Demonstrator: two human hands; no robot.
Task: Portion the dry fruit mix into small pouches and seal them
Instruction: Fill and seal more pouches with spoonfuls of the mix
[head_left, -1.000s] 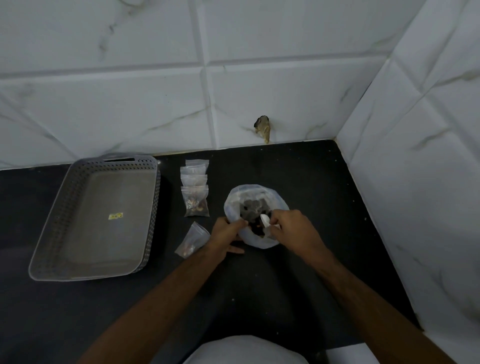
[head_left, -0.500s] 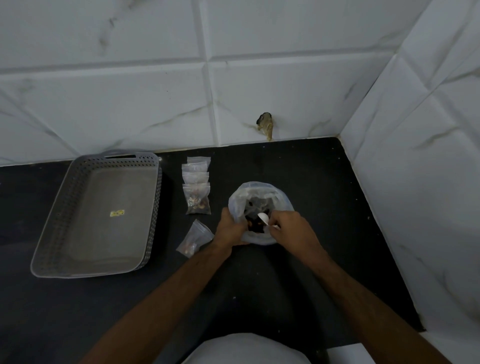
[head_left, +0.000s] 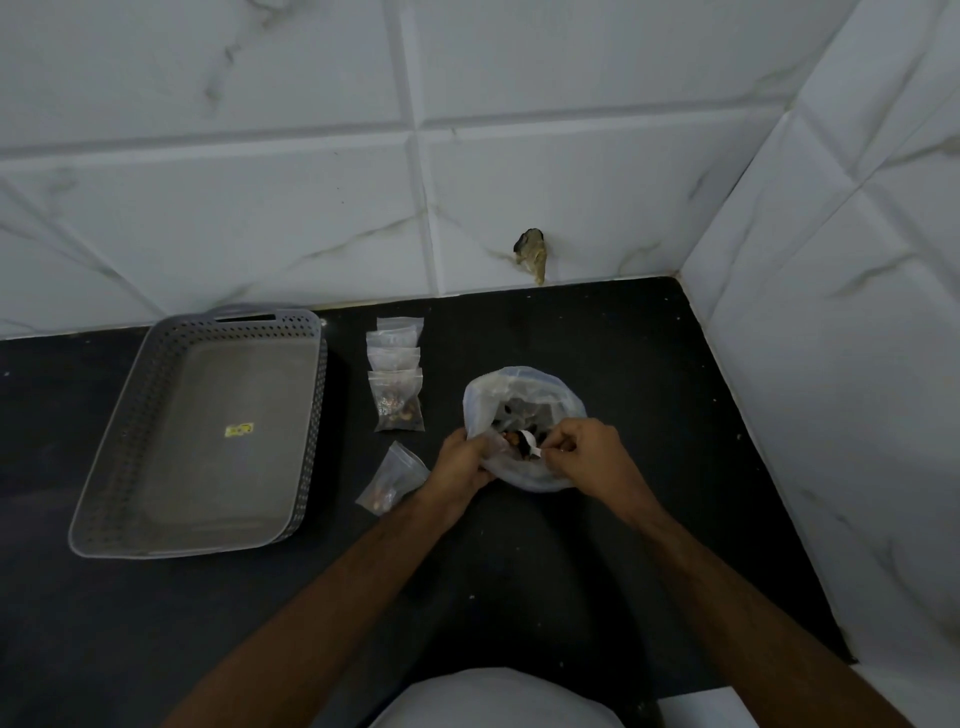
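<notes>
I see both hands working at the big plastic bag (head_left: 524, 410) of dry fruit mix, which sits on the black counter (head_left: 649, 395) toward its right side, a little out from the back edge. My left hand (head_left: 464, 462) has its fingers curled on the bag's near left rim, holding the mouth open. My right hand (head_left: 587, 457) pinches the handle of a small white spoon (head_left: 531, 446), whose bowl sits over the dark fruit inside the bag. The two hands are close together, either side of the bag's opening.

Just left of my left hand lies one small pouch (head_left: 393, 480) with a bit of mix in it, tilted on the counter. Behind it, toward the back edge, a short row of small pouches (head_left: 396, 374) overlaps in a line; the nearest one shows fruit inside, the others I cannot make out. A grey perforated basket (head_left: 130, 447) sits well to the left, near the back edge, with a small yellow sticker (head_left: 239, 429) on its floor. White marble tiles (head_left: 571, 171) line the wall behind and to the right.
</notes>
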